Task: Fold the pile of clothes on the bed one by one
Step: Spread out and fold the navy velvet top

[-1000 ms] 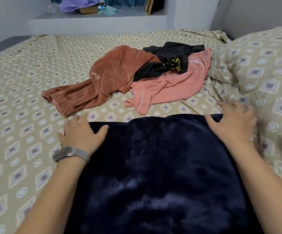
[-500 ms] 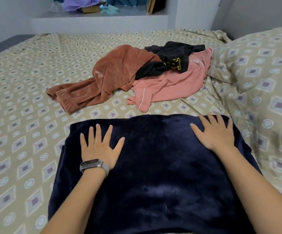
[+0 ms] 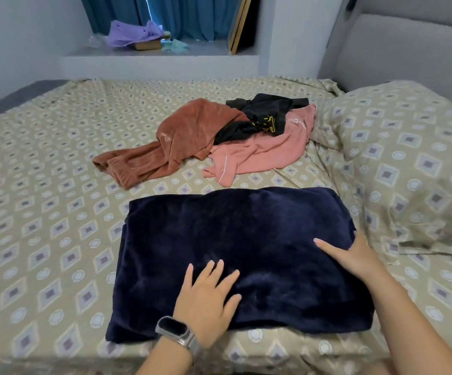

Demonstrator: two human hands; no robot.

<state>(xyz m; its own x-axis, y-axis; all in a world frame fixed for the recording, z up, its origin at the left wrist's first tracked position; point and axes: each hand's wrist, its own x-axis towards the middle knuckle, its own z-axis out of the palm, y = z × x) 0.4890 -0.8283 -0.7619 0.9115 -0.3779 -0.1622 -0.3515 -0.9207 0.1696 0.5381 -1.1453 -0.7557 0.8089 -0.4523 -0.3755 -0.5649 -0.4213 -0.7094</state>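
A dark navy plush garment (image 3: 235, 234) lies flat as a folded rectangle at the near edge of the bed (image 3: 43, 212). My left hand (image 3: 205, 299), with a watch on the wrist, rests flat on its near middle with fingers spread. Flat on the garment's right side lies my right hand (image 3: 354, 255), its fingers reaching the right edge. Farther back lies a loose pile: a rust-brown velvet garment (image 3: 170, 147), a black garment with yellow print (image 3: 260, 117) and a pink garment (image 3: 262, 155).
A large pillow (image 3: 408, 163) in the same patterned cover sits at the right. Beyond the bed a ledge (image 3: 165, 60) holds a purple cloth and small items under teal curtains. A grey headboard rises at the far right.
Both hands slid toward me over the navy garment, from its far corners to its near half. The camera pulled back and up, so the whole folded rectangle shows.
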